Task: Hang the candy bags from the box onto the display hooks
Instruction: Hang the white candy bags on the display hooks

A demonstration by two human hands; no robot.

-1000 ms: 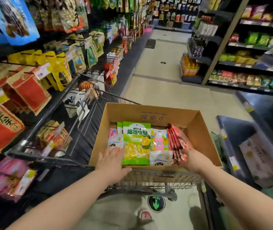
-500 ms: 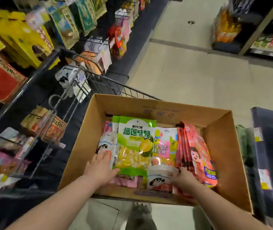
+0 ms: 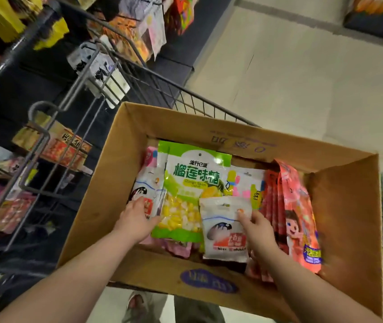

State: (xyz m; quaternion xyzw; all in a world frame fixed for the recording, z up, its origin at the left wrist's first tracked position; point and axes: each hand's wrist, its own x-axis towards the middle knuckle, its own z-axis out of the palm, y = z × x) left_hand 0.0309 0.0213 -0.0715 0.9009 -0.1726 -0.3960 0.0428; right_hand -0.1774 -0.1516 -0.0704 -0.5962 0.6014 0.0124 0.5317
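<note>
head view: looking down into an open brown cardboard box sitting in a wire shopping cart
white bag: small white candy bag with red lower panel and dark animal print, raised a little, overlapping the lower right of the green bag
right grip: right hand pinches the white bag's right edge, thumb on its front, fingers behind; closed on it
green bag: large green-and-white durian candy bag with clear window of yellow and white sweets, lying flat on top of the pile, mid-box
left grip: left hand fingers spread and flat on a second white bag at the green bag's left edge; thumb touches the green bag; not closed around anything
pink stack: row of orange-pink bags with cartoon child print, standing on edge against the box's right side
display hooks: dark rack left of the cart, white bags and orange packs hanging
floor: pale tiles beyond the cart
</note>
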